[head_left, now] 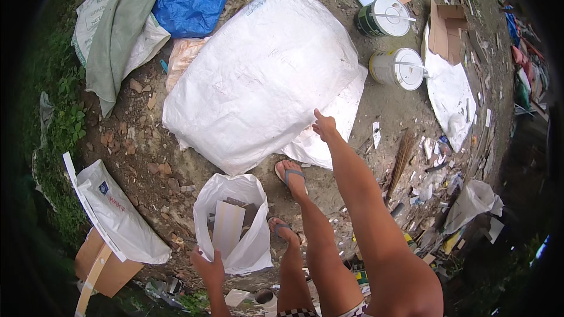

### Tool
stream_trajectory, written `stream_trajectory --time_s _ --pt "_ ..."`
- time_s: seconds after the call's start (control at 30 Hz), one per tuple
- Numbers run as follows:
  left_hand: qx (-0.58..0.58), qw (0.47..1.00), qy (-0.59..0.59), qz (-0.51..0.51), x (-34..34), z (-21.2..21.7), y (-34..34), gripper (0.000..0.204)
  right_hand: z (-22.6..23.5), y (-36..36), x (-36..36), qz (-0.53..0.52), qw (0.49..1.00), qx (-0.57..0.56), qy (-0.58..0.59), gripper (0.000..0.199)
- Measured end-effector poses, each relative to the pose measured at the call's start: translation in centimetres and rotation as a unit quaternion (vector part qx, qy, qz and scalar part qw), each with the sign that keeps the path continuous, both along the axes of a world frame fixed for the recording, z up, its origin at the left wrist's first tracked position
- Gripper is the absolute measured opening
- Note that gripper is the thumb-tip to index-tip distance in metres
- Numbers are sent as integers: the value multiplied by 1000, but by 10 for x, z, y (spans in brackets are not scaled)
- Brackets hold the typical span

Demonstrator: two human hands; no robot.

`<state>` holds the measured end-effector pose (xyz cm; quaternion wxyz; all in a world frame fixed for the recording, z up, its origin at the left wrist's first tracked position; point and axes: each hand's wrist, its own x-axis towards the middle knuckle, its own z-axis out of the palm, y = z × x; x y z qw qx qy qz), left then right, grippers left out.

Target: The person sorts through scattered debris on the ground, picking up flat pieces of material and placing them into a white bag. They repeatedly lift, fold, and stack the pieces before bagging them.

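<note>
My left hand is at the lower left, overlapping the near rim of an upright white sack. Its thumb and fingers are apart, and I cannot tell whether they touch the sack. Inside the gaping sack stand pale and brown cardboard pieces. With the arm stretched forward, my right hand is beside the near right edge of a large, full white sack lying on the ground. Its fingers extend toward that sack with nothing visible in them. A flatter white sheet lies beneath the large sack's right side.
Two lidded pails, one green and one whitish, stand at the upper right. Blue sacking lies upper left. A filled white bag lies lower left. A stick broom and scattered scraps lie on the right.
</note>
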<state>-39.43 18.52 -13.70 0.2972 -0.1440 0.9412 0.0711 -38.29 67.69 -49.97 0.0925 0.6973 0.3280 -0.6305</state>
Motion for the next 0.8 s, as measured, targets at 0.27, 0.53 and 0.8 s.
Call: stream_trajectory --time_s 0.27,0.53,0.8 --pt "-6 995 73 -66 50 41 -47 44 -45 -20 2 281 911 300 -25 48" --pt "223 963 78 -131 -58 90 159 19 180 -68 -13 276 836 408 243 26" --pt "101 802 128 -574 -138 141 457 78 315 -213 -77 339 752 360 435 30"
